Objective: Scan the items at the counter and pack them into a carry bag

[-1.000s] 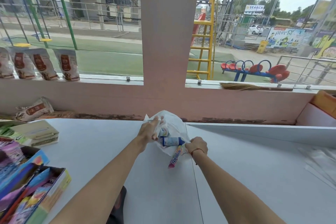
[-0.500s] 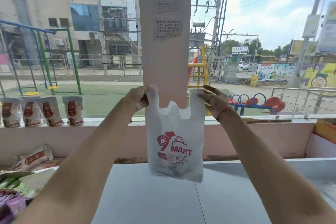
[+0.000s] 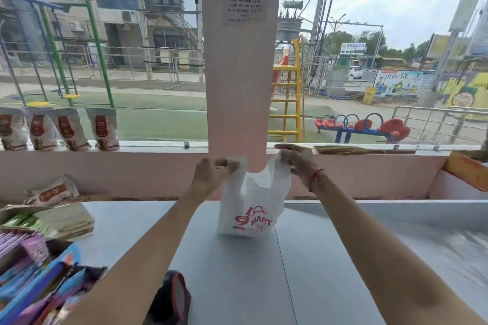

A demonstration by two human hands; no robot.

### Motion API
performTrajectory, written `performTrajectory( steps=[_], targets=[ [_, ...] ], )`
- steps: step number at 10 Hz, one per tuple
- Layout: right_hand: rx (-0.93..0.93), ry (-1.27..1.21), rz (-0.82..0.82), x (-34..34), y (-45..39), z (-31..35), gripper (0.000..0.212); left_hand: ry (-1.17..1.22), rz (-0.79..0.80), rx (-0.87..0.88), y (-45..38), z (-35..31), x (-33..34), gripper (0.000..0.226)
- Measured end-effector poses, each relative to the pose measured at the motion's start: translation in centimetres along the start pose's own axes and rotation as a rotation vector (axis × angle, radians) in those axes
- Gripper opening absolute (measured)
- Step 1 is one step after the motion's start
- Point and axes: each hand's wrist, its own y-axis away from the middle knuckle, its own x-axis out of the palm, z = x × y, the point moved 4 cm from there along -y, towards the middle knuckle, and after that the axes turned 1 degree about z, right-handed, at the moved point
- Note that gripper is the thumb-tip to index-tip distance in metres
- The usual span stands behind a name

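Note:
A white plastic carry bag with red "9 MART" print stands upright on the grey counter, its bottom resting on the surface near the far edge. My left hand pinches the bag's left handle, and my right hand pinches the right handle, holding the top stretched up. The items inside the bag are hidden by its white wall.
Open boxes of colourful snack packets sit at the left front, with a flat carton behind them. A black and red scanner-like object lies at the near edge. Pouches line the window ledge. A broom lies on the ledge at right.
One second ago both hands were stuffing items into the bag lying on the counter. Then the bag was lifted high by its handles, and now it has come down onto the counter.

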Motion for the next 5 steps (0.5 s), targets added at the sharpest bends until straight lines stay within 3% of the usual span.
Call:
performTrajectory(
  steps=[1, 2, 3, 4, 5],
  targets=[
    [0.053, 0.458, 0.122, 0.4, 2.0, -3.1, 0.026, -0.257, 0.333, -0.021, 2.9, 1.9, 2.0, 0.037],
    [0.297, 0.811, 0.488, 1.6, 6.0, -7.8, 0.036, -0.486, 0.687, -0.133, 6.5, 4.6, 5.3, 0.031],
    [0.548, 0.933, 0.794, 3.7, 11.1, -15.3, 0.059, -0.717, 1.059, -0.300, 12.1, 9.8, 9.5, 0.037],
    [0.678, 0.962, 0.893, 4.8, 14.5, -21.2, 0.056, -0.864, 1.226, -0.455, 16.9, 13.2, 11.5, 0.047],
    [0.657, 0.934, 0.937, 3.9, 13.3, -21.5, 0.046, -0.788, 1.285, -0.529, 16.8, 13.4, 11.7, 0.051]
  ],
)
